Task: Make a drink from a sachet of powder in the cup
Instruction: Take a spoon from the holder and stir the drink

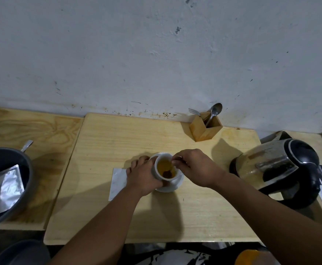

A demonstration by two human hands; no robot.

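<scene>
A white cup point(157, 174) stands on a white saucer point(176, 185) in the middle of the wooden table point(118, 142). It holds yellow-brown liquid point(165, 165) with a darker brown clump near its front. My left hand point(143, 175) is wrapped around the cup's left side. Over the cup's right rim my right hand point(194, 167) pinches a thin metal spoon point(177, 161) that dips into the liquid. An opened silver sachet point(3, 190) lies in a grey bowl point(29, 169) at the far left.
A white paper napkin point(117, 183) lies under my left wrist. A steel and black kettle point(278, 167) stands at the right. At the back by the wall, a wooden holder point(204, 129) has a spoon and fork in it. A book lies at the right edge.
</scene>
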